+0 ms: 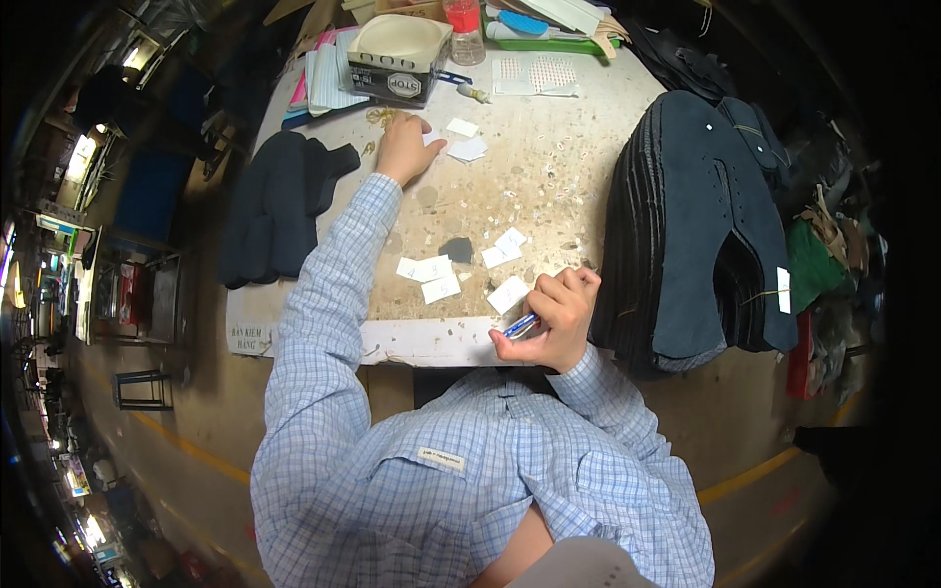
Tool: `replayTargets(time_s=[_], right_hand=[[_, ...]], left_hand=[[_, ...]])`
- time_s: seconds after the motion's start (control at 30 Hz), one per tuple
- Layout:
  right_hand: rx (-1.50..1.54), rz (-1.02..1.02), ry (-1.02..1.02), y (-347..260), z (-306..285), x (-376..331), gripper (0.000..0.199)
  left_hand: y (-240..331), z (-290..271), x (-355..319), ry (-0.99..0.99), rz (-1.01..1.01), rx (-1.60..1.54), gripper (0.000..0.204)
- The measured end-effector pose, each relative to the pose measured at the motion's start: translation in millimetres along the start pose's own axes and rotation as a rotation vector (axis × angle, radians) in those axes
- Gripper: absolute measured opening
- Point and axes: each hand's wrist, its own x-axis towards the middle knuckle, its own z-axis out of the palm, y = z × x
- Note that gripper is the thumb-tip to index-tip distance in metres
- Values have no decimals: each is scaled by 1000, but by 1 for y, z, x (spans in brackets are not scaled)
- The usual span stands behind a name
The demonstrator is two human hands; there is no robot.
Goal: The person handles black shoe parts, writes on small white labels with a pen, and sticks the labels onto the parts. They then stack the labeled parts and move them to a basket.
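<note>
My left hand [404, 147] is stretched to the far left of the table, thumb apart from the fingers. Its fingertips are at a small tangle of yellowish rubber bands [375, 116]. Close to the near edge, my right hand [561, 316] is closed around a blue and white pen [521, 326]. A white paper slip [507, 294] lies just beside it. More slips with handwriting [441, 286] are spread around a small dark scrap [457, 249]. Blank white slips [468, 149] lie right of my left hand.
A tall stack of dark cut shoe pieces [686, 225] stands on the right, with a white tag [783, 291] tied on. Smaller dark stacks [279, 211] sit at left. Behind are a box [397, 64], a red-capped bottle [466, 34] and a green tray [554, 44].
</note>
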Motion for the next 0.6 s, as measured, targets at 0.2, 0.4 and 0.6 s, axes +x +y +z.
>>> replayTargets(time_s=[0.2, 0.4, 0.6], right_hand=[[25, 51, -44, 2, 2, -1, 53], [24, 50, -51, 2, 2, 0, 52], [29, 86, -29, 3, 1, -3, 52]], left_hand=[[2, -20, 17, -184, -55, -344, 50], [14, -13, 21, -171, 509, -156, 68], [17, -8, 17, -331, 250, -343, 51]])
